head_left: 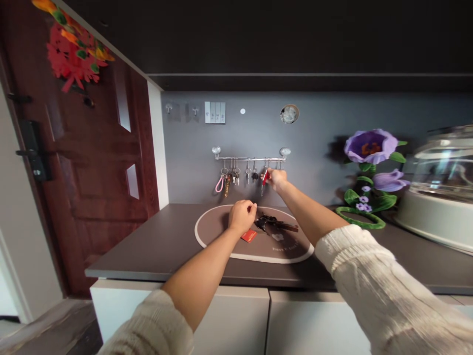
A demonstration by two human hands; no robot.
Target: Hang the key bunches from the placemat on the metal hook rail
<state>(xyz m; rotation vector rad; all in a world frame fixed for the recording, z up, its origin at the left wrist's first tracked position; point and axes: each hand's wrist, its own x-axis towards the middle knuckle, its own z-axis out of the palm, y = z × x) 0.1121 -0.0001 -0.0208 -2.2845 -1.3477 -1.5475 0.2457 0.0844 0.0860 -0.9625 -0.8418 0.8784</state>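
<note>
Right hand (274,178) grips a red key tag (265,177) by the rail (242,159), one o'clock from the mat (214,228).
Left hand (242,216), curled closed at the mat's eleven o'clock, holding what I cannot tell; dark keys (271,220) lie at two.

This looks like a home entryway: a dark red panelled door (96,197) with a handle lock (36,150) (bright floral decoration (72,56) hung on it) stands beside a cabinet surface (136,241), where keys (237,178) hang from a wall rack (244,159) near light switches (215,113).
</note>
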